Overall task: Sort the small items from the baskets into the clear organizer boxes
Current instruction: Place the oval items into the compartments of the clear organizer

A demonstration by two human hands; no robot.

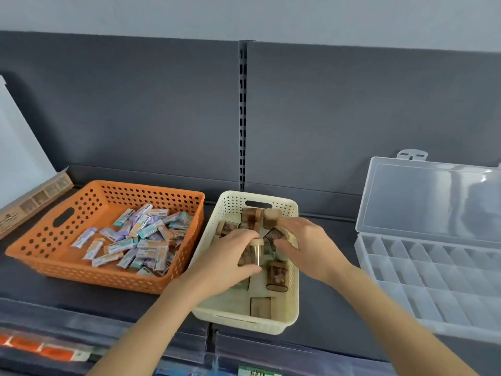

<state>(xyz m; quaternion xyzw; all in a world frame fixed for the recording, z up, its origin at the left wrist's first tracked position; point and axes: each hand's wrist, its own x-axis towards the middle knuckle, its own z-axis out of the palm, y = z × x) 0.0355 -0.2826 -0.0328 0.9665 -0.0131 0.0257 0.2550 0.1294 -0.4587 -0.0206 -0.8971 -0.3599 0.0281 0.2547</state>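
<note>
Head view: both hands are in the cream basket [233, 317] at the shelf's [24, 278] front edge, probably gathering jars for the open organizer box [433, 280] at its right end. The left hand [230, 256] grips one small jar [257, 252]. I cannot tell whether the right hand [306, 245] holds anything. There are two baskets, counting the orange basket [151, 189], and one box.

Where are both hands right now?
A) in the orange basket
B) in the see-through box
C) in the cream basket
C. The left hand and the right hand are both inside the cream basket, the left one gripping a small brown item; no hand touches the orange basket beside it.
</note>
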